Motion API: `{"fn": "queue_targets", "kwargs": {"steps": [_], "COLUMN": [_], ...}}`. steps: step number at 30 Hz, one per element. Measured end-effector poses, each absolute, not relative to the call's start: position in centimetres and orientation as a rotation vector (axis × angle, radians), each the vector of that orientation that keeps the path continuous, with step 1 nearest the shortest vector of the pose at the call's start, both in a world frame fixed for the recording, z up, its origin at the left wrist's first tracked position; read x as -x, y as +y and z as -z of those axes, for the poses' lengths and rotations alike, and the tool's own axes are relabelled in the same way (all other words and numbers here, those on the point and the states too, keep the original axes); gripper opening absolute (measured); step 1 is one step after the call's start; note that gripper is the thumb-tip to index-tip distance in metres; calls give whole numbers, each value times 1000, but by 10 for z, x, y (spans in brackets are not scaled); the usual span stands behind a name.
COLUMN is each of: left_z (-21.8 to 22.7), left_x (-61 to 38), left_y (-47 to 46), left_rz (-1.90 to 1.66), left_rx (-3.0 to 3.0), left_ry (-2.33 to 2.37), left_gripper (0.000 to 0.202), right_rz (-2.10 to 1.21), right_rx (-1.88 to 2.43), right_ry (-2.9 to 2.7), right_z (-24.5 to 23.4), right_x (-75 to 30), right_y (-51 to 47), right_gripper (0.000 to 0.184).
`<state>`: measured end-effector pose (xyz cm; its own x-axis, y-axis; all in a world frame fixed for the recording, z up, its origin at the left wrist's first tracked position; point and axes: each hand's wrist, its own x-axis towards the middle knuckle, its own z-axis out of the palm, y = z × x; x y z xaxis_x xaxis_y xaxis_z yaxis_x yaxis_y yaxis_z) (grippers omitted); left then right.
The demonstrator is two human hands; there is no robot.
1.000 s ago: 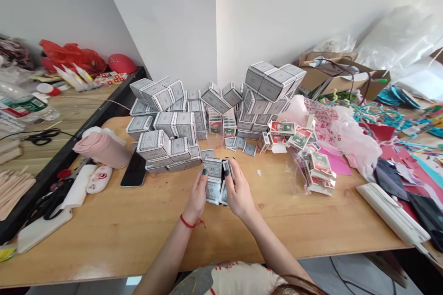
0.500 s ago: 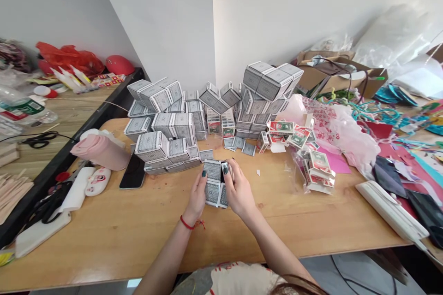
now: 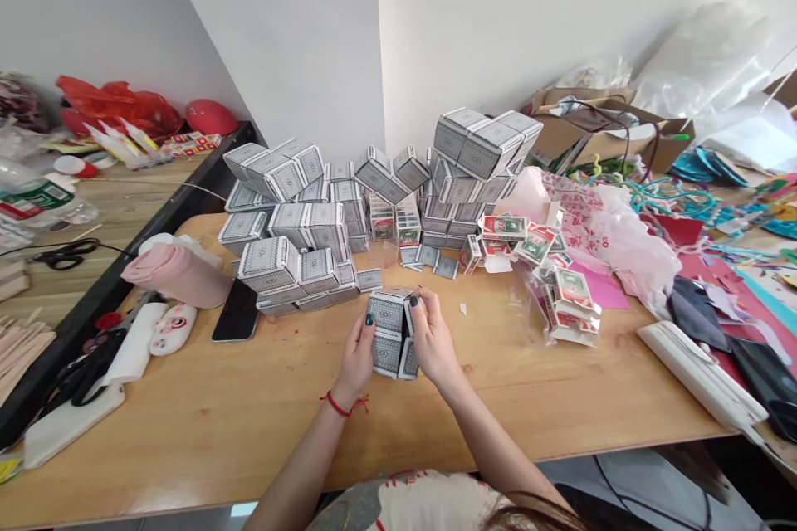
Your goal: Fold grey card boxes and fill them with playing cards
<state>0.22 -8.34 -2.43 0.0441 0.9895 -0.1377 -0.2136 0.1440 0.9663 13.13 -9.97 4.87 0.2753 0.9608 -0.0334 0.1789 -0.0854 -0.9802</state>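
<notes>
Between my two hands is a block built of playing cards (image 3: 387, 332), with grey patterned backs outward and a dark gap along its right side. My left hand (image 3: 356, 353) grips its left edge, thumb on the top face. At the upper right edge, my right hand (image 3: 431, 340) pinches the block; its far fingers are partly hidden. Just beyond lie several loose cards (image 3: 429, 257). Stacks of similar card blocks (image 3: 271, 261) stand at the left, and more card blocks (image 3: 476, 145) are piled at the right.
Opened red and green card boxes (image 3: 569, 290) lie to the right beside a white plastic bag (image 3: 623, 224). A phone (image 3: 235, 311), a pink roll (image 3: 178, 274) and black scissors (image 3: 93, 369) are on the left. A white power strip (image 3: 697, 373) lies near the right edge.
The card block has tilted slightly, showing more of its right side. My right hand has shifted along its upper right edge, and the view has moved a little.
</notes>
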Motion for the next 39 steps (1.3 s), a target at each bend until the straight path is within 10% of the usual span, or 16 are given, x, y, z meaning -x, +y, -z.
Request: {"fn": "queue_targets", "kwargs": {"steps": [39], "left_z": [11], "left_x": [-6], "left_y": [-70], "left_rz": [-1180], "left_rx": [-1005], "left_ry": [1116], "left_gripper": [47], "right_rz": [-1086], "right_rx": [1321], "right_ry": [-1084], "right_z": [-23], "right_x": [-140], "right_y": [-105], "right_gripper": [47]}}
